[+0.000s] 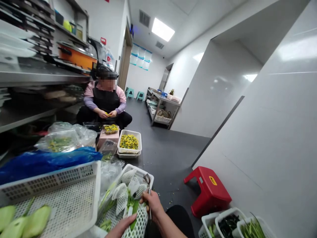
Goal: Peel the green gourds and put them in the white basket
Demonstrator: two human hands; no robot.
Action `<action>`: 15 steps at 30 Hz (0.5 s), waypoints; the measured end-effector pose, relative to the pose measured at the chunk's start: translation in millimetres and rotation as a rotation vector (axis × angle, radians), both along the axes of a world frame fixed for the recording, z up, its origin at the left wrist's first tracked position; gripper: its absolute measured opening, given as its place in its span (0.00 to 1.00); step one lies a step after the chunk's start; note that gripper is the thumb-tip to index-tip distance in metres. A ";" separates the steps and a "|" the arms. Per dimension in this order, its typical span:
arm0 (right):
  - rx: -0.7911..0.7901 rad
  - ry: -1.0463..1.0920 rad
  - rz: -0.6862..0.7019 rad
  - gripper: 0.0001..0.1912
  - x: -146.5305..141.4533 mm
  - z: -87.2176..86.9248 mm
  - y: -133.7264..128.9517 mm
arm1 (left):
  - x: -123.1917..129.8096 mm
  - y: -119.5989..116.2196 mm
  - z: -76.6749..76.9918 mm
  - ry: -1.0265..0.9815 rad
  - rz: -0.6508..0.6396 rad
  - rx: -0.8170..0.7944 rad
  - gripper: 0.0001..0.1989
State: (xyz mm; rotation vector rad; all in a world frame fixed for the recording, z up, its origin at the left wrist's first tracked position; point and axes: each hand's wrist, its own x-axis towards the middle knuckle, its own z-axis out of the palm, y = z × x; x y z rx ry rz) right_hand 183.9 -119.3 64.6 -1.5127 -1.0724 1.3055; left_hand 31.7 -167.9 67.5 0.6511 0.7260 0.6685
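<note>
The right hand (154, 202) grips a peeler (147, 179); the left hand (123, 227) clasps a net-sleeved green vegetable (134, 215) beside it. Just ahead sits a white basket (140, 170) (foam nets (122, 199) crowd it), with a large crate (74, 201) leftward and a red stool (210, 188) rightward.

Right hand (152, 202) curled into a grip by right edge of white basket (143, 171); forearm (169, 222) bare, slanting in from lower right. Left hand (123, 228) lower, nearer, thumb (131, 218) extended, remaining fingers hidden.

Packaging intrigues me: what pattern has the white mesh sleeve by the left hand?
The white mesh sleeve: open diamond lattice, best in head view.
</note>
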 end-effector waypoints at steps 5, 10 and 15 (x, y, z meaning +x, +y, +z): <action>-0.031 -0.050 0.151 0.30 0.9 14.0 11.9 | -6.8 0.6 10.3 -0.164 -0.020 -0.086 0.23; -0.109 -0.008 0.278 0.24 7.9 33.5 5.1 | -10.6 3.1 12.5 -0.115 0.007 -0.041 0.21; -0.165 0.085 0.392 0.23 18.7 48.0 12.4 | -20.2 13.3 7.3 -0.146 0.169 -0.221 0.20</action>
